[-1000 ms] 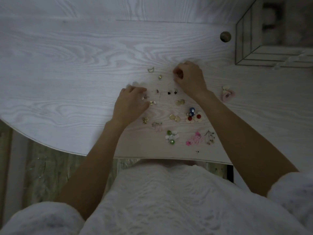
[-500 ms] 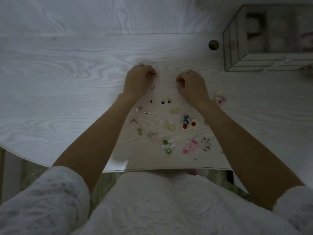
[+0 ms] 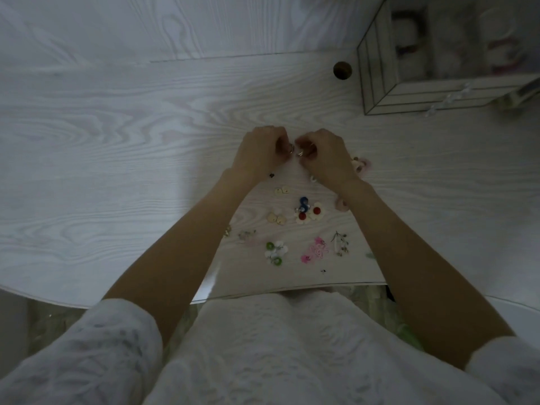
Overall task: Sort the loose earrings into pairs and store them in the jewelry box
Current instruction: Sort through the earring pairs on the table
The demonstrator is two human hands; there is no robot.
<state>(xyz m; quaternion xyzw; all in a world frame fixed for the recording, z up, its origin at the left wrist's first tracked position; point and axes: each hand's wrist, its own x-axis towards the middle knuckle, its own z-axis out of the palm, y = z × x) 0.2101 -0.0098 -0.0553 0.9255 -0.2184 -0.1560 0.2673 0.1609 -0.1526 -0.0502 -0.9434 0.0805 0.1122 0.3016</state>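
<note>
My left hand (image 3: 260, 150) and my right hand (image 3: 324, 154) are close together above the table, fingers curled. Each pinches a small shiny earring (image 3: 295, 150) where the fingertips nearly meet. Below the hands several loose earrings lie in pairs: red-centred white flowers (image 3: 310, 214), a blue piece (image 3: 304, 202), cream pieces (image 3: 276, 218), green-and-white flowers (image 3: 275, 252), pink ones (image 3: 315, 252), thin sprigs (image 3: 339, 244). The glass jewelry box (image 3: 377, 83) stands at the far right.
The white wood-grain table (image 3: 117, 141) has a round cable hole (image 3: 342, 70) beside the box. A pale pink flower piece (image 3: 362, 164) lies right of my right hand. The table's near edge curves just above my lap.
My left hand moved up from the earrings to the far spot, picked up an earring there, then came right to meet my right hand. The view tilted, showing more of the box.
</note>
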